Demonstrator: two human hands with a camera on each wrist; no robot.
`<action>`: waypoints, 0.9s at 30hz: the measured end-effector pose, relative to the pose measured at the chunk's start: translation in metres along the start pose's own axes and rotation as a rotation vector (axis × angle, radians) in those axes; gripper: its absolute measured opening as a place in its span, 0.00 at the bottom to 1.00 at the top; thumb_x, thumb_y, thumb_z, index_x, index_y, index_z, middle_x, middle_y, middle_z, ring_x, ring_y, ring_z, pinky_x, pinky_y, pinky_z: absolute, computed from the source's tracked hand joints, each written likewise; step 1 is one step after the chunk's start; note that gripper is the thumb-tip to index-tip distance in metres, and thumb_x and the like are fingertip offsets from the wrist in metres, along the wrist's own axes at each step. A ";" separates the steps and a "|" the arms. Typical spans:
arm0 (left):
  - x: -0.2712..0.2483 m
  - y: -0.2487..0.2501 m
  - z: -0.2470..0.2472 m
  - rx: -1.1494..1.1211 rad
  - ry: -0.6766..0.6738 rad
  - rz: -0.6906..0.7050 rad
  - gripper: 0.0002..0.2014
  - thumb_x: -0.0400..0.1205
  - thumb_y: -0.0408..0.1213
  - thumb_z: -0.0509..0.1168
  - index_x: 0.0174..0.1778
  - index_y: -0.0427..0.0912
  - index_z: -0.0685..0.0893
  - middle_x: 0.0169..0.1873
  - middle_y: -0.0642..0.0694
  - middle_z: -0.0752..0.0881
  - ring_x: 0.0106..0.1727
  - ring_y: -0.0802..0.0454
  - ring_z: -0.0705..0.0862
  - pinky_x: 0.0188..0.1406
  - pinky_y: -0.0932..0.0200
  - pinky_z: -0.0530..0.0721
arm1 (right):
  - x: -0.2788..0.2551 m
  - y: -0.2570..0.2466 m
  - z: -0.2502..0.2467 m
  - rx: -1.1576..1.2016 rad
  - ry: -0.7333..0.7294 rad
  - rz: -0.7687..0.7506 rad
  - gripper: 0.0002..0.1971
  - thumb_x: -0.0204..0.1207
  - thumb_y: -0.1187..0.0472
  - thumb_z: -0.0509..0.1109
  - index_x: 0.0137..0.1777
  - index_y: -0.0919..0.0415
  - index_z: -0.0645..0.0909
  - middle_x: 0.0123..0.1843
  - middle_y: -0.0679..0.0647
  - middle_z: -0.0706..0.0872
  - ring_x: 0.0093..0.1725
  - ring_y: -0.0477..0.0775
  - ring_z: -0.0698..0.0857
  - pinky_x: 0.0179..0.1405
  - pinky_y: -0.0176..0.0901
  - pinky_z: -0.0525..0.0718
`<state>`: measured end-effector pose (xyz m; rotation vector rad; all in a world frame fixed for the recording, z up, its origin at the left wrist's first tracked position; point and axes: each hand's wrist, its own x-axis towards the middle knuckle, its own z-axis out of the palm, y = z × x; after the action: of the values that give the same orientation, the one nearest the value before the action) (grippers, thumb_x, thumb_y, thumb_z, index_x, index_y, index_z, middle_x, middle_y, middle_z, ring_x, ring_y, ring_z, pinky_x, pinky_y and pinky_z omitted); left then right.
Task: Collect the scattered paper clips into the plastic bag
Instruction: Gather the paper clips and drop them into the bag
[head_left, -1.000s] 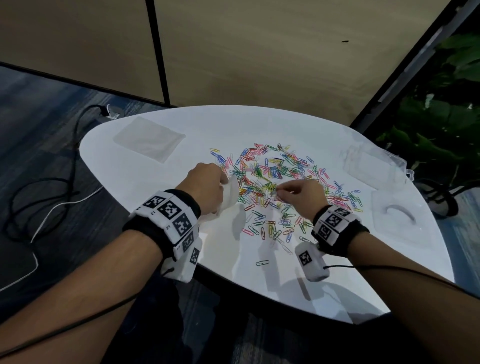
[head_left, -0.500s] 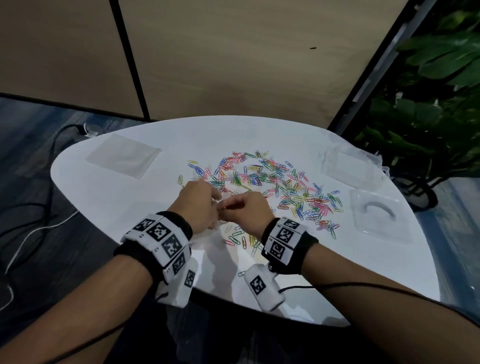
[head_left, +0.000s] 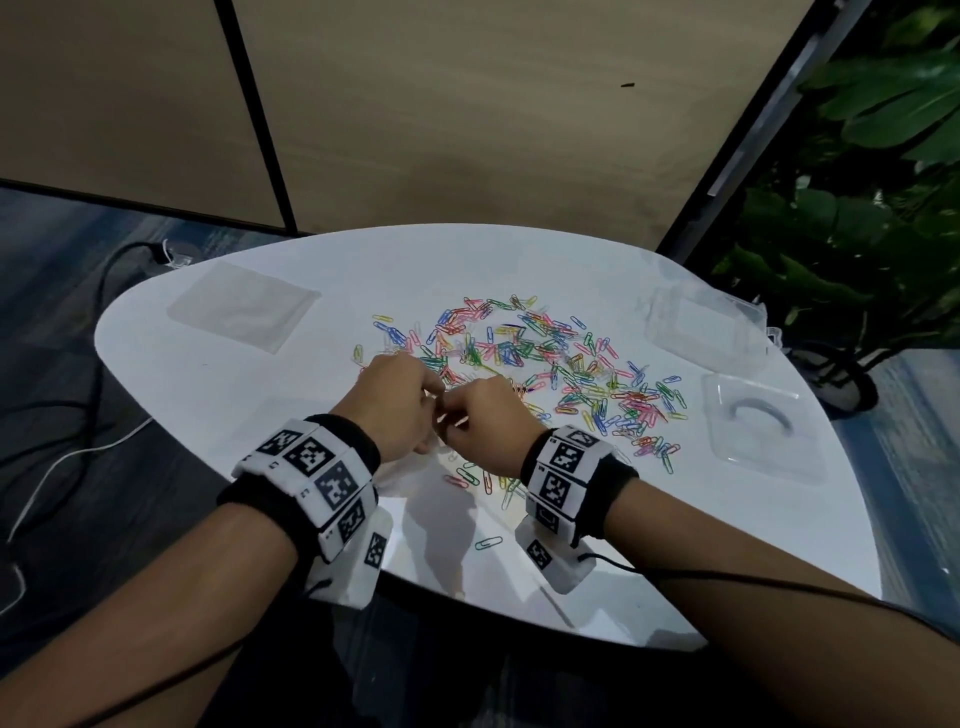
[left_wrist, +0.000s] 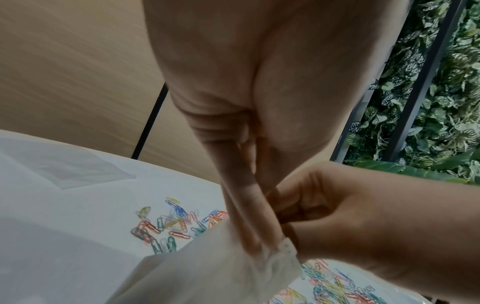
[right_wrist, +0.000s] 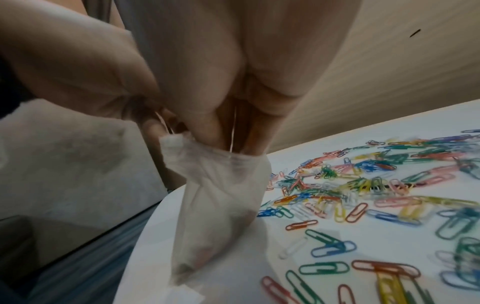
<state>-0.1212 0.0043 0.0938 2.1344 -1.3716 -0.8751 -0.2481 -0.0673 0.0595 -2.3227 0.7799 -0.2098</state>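
Observation:
Several coloured paper clips (head_left: 545, 358) lie scattered over the middle of the white table (head_left: 171, 374). My left hand (head_left: 434, 402) pinches the rim of a small translucent plastic bag (right_wrist: 221, 205) and holds it upright at the pile's near left edge. The head view hides the bag under both hands. My right hand (right_wrist: 233, 144) has its fingertips bunched at the bag's mouth, with a thin pale paper clip (right_wrist: 233, 131) pinched between them. In the left wrist view my left fingers (left_wrist: 259, 242) clamp the bag's top (left_wrist: 283, 253), with my right hand (left_wrist: 337, 216) right beside them.
A flat clear bag (head_left: 244, 306) lies at the table's back left. A clear plastic box (head_left: 706, 322) and a clear tray (head_left: 758, 431) sit at the right. A single clip (head_left: 488, 543) lies near the front edge. Cables run over the floor on the left; a plant stands on the right.
My right hand left the clip pile and came left to the bag's mouth, meeting my left hand. The left hand kept hold of the bag.

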 end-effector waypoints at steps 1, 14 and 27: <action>0.001 -0.002 -0.001 0.001 0.016 -0.010 0.14 0.84 0.25 0.58 0.53 0.37 0.91 0.33 0.40 0.91 0.29 0.48 0.93 0.43 0.50 0.94 | 0.001 0.000 -0.002 0.032 0.033 -0.018 0.12 0.71 0.72 0.66 0.44 0.62 0.91 0.41 0.55 0.92 0.38 0.51 0.88 0.42 0.35 0.83; -0.003 -0.017 -0.026 0.069 0.100 -0.119 0.16 0.83 0.29 0.61 0.65 0.40 0.87 0.57 0.35 0.89 0.54 0.38 0.91 0.62 0.47 0.88 | -0.058 0.057 0.043 -0.356 -0.236 -0.256 0.37 0.84 0.59 0.59 0.87 0.56 0.41 0.88 0.57 0.54 0.82 0.60 0.65 0.78 0.50 0.68; -0.001 -0.010 -0.022 0.120 0.048 -0.117 0.18 0.81 0.25 0.59 0.61 0.40 0.90 0.48 0.36 0.92 0.50 0.39 0.91 0.56 0.47 0.91 | -0.057 0.121 0.021 -0.746 -0.309 0.111 0.32 0.86 0.55 0.58 0.85 0.51 0.47 0.88 0.58 0.48 0.83 0.75 0.53 0.74 0.69 0.71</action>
<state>-0.0993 0.0095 0.1031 2.3310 -1.3162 -0.7974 -0.3449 -0.0953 -0.0313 -2.8745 0.9266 0.5739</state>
